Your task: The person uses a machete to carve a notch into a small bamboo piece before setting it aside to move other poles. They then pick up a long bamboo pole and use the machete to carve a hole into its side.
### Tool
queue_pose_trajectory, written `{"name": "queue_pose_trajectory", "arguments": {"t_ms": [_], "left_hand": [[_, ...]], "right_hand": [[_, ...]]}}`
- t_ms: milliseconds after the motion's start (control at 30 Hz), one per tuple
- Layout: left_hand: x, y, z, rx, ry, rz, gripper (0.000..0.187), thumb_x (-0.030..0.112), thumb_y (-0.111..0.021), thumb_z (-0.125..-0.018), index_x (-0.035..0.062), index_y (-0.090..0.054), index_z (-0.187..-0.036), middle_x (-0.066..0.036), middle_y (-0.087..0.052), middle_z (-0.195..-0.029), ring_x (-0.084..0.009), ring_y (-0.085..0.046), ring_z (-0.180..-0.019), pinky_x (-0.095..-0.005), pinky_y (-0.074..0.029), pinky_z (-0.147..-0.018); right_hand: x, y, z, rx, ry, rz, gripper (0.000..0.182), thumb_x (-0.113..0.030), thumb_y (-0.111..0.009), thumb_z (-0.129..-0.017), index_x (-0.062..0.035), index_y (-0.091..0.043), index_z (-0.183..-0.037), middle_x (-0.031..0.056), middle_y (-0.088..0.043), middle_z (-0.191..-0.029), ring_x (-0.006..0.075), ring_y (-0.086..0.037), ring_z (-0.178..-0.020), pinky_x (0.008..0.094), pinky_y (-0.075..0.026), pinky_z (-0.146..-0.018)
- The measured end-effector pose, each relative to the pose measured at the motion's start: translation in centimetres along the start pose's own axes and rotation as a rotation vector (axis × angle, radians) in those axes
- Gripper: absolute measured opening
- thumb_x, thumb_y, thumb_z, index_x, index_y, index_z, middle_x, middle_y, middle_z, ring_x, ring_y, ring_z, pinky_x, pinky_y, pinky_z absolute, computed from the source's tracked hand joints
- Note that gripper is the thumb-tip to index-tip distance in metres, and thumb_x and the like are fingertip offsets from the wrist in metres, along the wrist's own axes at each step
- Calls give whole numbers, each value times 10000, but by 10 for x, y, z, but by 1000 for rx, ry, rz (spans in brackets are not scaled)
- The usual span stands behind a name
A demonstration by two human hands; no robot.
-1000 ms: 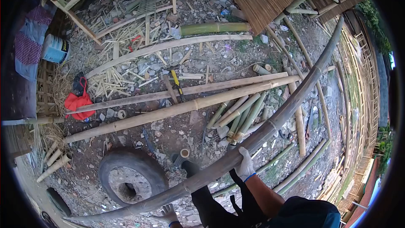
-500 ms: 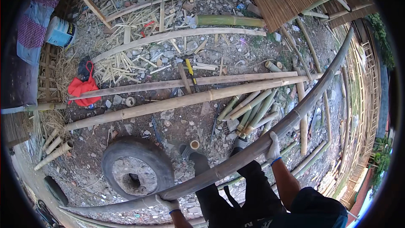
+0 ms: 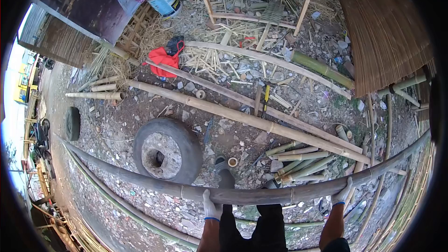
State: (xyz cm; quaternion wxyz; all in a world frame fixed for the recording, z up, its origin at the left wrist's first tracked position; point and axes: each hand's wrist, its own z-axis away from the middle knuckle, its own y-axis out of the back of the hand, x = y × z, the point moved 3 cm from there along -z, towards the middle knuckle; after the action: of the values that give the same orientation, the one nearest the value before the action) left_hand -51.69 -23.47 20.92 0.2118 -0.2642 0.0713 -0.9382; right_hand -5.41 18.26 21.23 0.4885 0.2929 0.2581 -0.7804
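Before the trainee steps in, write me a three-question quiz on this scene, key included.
1. What do the left hand and right hand hold together?
2. True or false: both hands are gloveless.
3. Choose: which of these is nearest the left hand? A, the bucket; B, the tire; C, the red bag.

Key:
1. A long, dark bamboo pole.
2. False: both wear pale gloves.
3. B, the tire.
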Motion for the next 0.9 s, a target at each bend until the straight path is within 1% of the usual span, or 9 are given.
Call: {"name": "queue_pose_trajectory", "arguments": {"t_ms": [333, 433, 567, 700, 733, 767, 833, 867, 900], "left_hand": [[-20, -39, 35, -87, -74, -61, 448, 339, -738, -998, 70, -609, -1331, -97, -689, -1260, -275, -666, -1184, -460, -530, -1072], [-20, -64, 32, -135, -74, -86, 429, 332, -723, -1009, 71, -613, -1332, -99, -692, -1254, -281, -672, -1175, -463, -534, -1058], [-10, -103, 1, -163, -59, -163, 435, 405, -724, -996, 87, -623, -1276, -91, -690, -1187, -274, -677, -1113, -466, -549, -1009], [-2, -173, -27, -212, -73, -206, 427, 460, -699, -998, 96, -627, -1209, -95, -698, -1110, -279, -688, -1046, -460, -565, -967], [-1, -184, -46, -208, -29, -197, 456, 466, -714, -983, 95, -625, -1232, -96, -688, -1159, -294, -668, -1100, -480, -542, -1022], [1, -221, -24, -189, -66, -252, 508, 468, -724, -972, 92, -606, -1293, -97, -672, -1233, -299, -655, -1146, -493, -528, -1056], [1, -236, -87, -320, -29, -288, 578, 482, -702, -976, 88, -596, -1386, -105, -664, -1306, -286, -647, -1177, -490, -527, -1065], [-4, -256, -95, -313, 36, -278, 622, 500, -698, -969, 79, -582, -1413, -108, -651, -1353, -303, -624, -1240, -487, -499, -1118], [-6, -270, -118, -405, 32, -338, 684, 525, -708, -951, 71, -566, -1442, -110, -640, -1394, -314, -596, -1305, -490, -470, -1156]], "right_hand": [[5, 43, -34, -8, -30, -90, 1042, -718, -753, -824, -142, -380, -1608, 127, -512, -1494, 332, -504, -1335, 493, -437, -1147], [8, 28, -40, -48, 14, -155, 1040, -692, -741, -867, -68, -349, -1601, 133, -505, -1410, 302, -523, -1278, 456, -449, -1111], [8, 0, -61, 25, 79, -131, 1009, -672, -747, -880, -93, -355, -1608, 129, -504, -1452, 291, -535, -1293, 447, -449, -1136], [10, -55, -84, -30, 32, -251, 922, -657, -724, -920, -96, -416, -1584, 112, -555, -1463, 288, -544, -1331, 447, -422, -1189], [19, -64, -103, -110, 33, -296, 829, -620, -713, -950, -104, -473, -1552, 107, -569, -1473, 281, -541, -1350, 442, -426, -1195], [12, -97, -79, -152, -75, -303, 759, -603, -733, -940, -120, -556, -1498, 87, -612, -1426, 296, -563, -1321, 465, -428, -1183], [48, -125, -99, -139, 30, -294, 686, -559, -747, -955, -118, -586, -1455, 86, -647, -1368, 278, -627, -1219, 456, -513, -1084], [67, -151, -92, 116, 80, -249, 703, -535, -776, -938, -95, -584, -1452, 79, -681, -1287, 260, -651, -1158, 440, -571, -971], [94, -168, -98, 172, -21, -129, 728, -516, -799, -924, -65, -573, -1449, 83, -675, -1292, 243, -650, -1137, 461, -591, -887]]}}
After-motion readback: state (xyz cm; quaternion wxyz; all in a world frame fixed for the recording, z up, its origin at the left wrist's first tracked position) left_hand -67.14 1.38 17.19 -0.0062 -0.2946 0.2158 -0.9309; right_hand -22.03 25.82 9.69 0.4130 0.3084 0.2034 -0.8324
